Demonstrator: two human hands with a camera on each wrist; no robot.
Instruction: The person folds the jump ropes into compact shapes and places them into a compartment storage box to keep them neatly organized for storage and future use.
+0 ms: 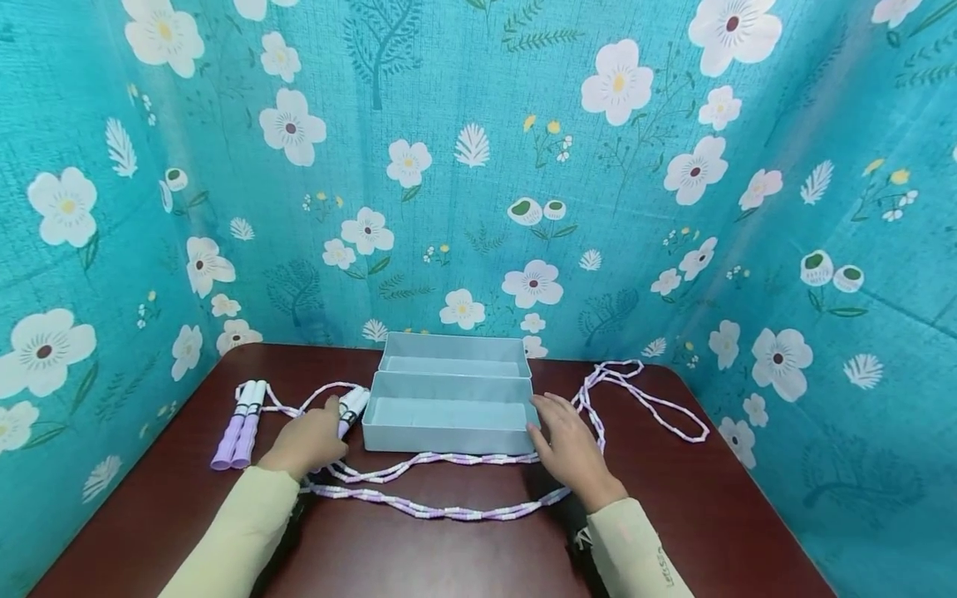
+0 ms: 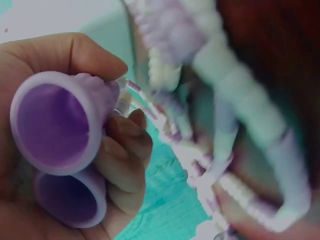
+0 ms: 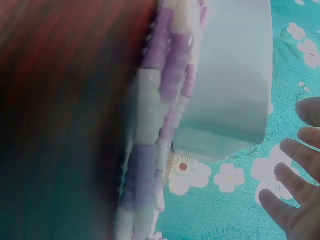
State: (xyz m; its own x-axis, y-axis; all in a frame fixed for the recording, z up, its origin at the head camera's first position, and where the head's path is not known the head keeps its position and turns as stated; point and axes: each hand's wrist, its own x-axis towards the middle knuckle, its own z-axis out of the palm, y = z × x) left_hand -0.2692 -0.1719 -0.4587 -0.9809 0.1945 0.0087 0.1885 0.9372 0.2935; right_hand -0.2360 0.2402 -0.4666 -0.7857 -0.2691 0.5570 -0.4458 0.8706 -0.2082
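Note:
Two jump rope handles, lavender with white upper parts, lie side by side in the grip of my left hand. Their hollow ends face the left wrist camera. Beaded white-and-lavender rope runs from near that hand across the table front, in loose double strands. Just right of the hand stands a pale blue-grey box, opened out, its second half behind. My right hand is at the box's right end, fingers spread and nothing in them; whether it touches the box I cannot tell.
Another pair of lavender-and-white handles lies at the table's left. A loop of beaded rope spreads over the back right. Teal flowered cloth hangs behind the dark red-brown table and at both sides.

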